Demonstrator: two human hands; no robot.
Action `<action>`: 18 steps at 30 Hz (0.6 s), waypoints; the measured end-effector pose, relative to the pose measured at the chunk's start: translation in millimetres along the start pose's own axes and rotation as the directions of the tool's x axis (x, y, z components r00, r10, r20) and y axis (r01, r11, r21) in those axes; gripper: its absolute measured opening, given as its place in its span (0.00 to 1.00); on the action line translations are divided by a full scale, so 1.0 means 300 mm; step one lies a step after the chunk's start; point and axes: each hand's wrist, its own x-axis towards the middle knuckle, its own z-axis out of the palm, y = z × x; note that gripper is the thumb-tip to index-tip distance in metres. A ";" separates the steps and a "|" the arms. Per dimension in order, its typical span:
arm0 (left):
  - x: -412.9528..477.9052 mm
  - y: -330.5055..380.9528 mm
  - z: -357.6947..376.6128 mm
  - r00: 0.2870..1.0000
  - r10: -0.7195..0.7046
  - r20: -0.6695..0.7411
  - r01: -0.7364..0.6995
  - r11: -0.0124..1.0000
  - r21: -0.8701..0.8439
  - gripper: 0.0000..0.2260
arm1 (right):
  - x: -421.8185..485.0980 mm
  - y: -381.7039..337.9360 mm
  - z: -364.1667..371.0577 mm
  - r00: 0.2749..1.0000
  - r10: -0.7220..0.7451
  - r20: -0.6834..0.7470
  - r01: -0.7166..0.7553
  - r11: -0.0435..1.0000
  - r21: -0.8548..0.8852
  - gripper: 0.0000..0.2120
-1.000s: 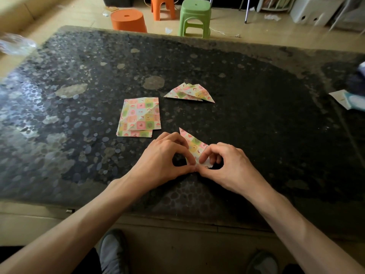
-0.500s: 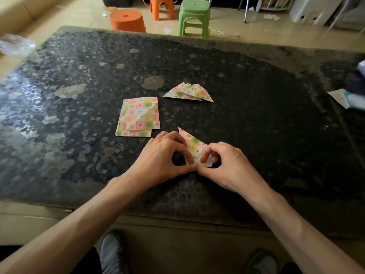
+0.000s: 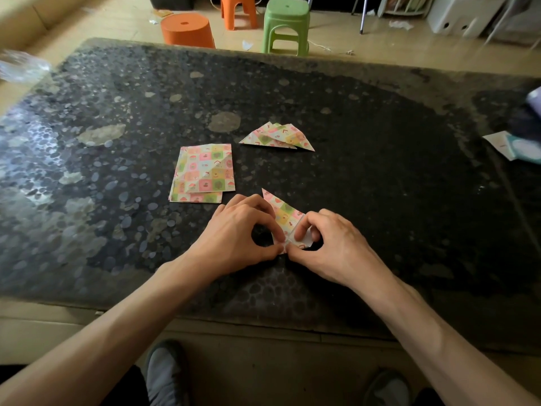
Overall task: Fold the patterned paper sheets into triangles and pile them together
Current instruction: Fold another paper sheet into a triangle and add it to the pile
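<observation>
A folded patterned sheet (image 3: pixel 283 213) lies on the dark table (image 3: pixel 380 177) near its front edge, its point aimed away from me. My left hand (image 3: pixel 234 235) pinches its near corner with thumb and forefinger. My right hand (image 3: pixel 330 241) pinches the same corner from the right, its fingers curled over the paper's lower part, which they partly hide. A small stack of flat square patterned sheets (image 3: pixel 203 172) lies to the left, beyond my left hand. A pile of folded triangles (image 3: pixel 278 137) sits further back.
A white card and a pale object (image 3: pixel 515 146) lie at the table's right edge. Behind the table stand an orange tub (image 3: pixel 187 30), an orange stool (image 3: pixel 238 10) and a green stool (image 3: pixel 286 24). My shoes (image 3: pixel 164 373) show below the table's front edge.
Both hands stay on the sheet's near corner; the fingers have shifted only slightly. The stack and the pile have not moved.
</observation>
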 end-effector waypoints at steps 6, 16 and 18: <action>0.003 0.004 -0.007 1.000 -0.017 0.013 0.017 1.000 0.016 0.08 | -0.009 0.001 0.002 1.000 -0.023 -0.004 0.023 1.000 -0.021 0.15; -0.001 0.008 -0.012 0.998 -0.032 0.045 0.032 0.999 0.015 0.06 | 0.012 0.004 -0.035 0.994 0.089 0.067 -0.098 0.984 0.149 0.13; -0.004 0.013 -0.008 0.999 -0.033 0.024 0.032 0.999 0.017 0.06 | 0.011 0.004 -0.032 0.994 0.081 0.073 -0.091 0.983 0.157 0.12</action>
